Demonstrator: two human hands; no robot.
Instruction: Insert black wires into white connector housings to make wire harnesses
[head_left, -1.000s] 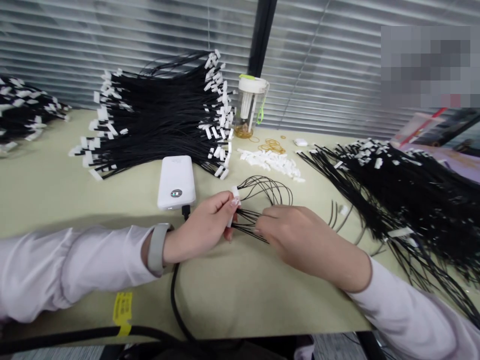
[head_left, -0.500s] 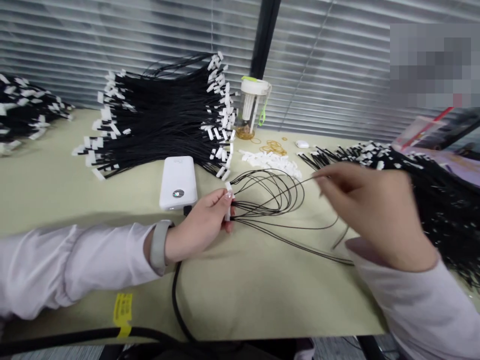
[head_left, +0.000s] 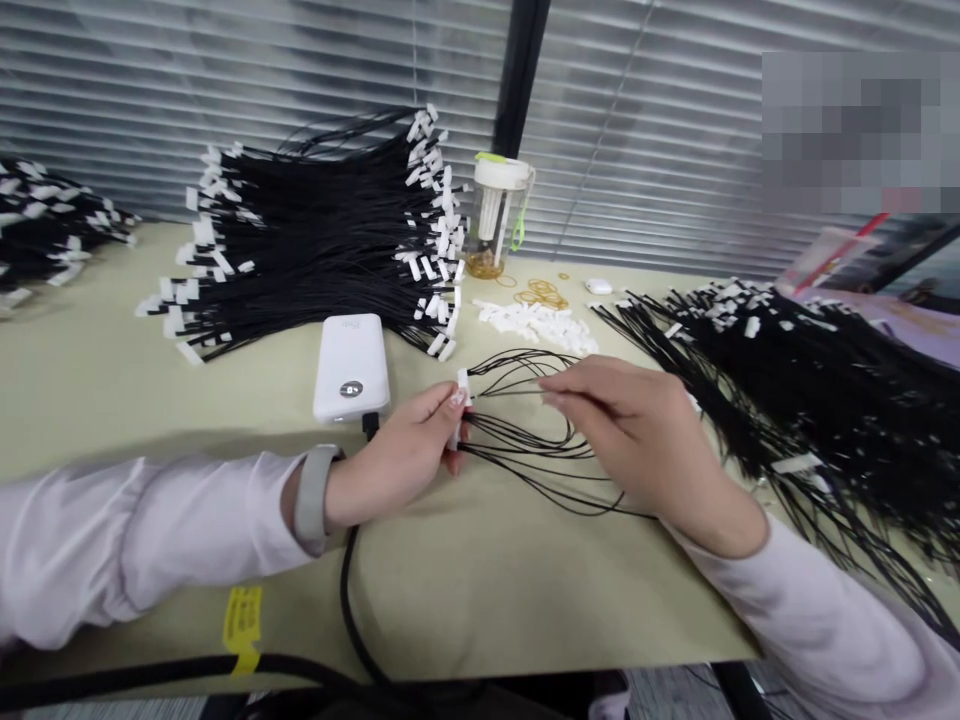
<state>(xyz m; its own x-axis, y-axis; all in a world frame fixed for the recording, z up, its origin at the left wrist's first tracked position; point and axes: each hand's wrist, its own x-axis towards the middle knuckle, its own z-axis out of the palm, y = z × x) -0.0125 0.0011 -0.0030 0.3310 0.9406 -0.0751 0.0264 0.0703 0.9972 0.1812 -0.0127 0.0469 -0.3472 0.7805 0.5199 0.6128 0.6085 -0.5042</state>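
My left hand (head_left: 420, 440) pinches a long white connector (head_left: 463, 385) between thumb and fingers, just above the table. Several thin black wires (head_left: 525, 435) run out of its right side; some curve back in loops. Further right, my right hand (head_left: 637, 435) is closed, thumb and forefinger gripping one thin black wire (head_left: 517, 393) stretched almost level towards the connector. Its far end at the connector is too small to make out. My right palm hides where the lower wires end.
A white power bank (head_left: 351, 365) with a black cable (head_left: 349, 590) lies beside my left wrist. Behind are bundled wire harnesses (head_left: 322, 220), a drink bottle (head_left: 496, 215), rubber bands (head_left: 544, 293) and loose white connectors (head_left: 536, 325). More black wires (head_left: 810, 390) pile up at right.
My right hand has moved left and slightly down, closer to the connector, still pinching a wire. My left hand stays nearly in place with the connector.
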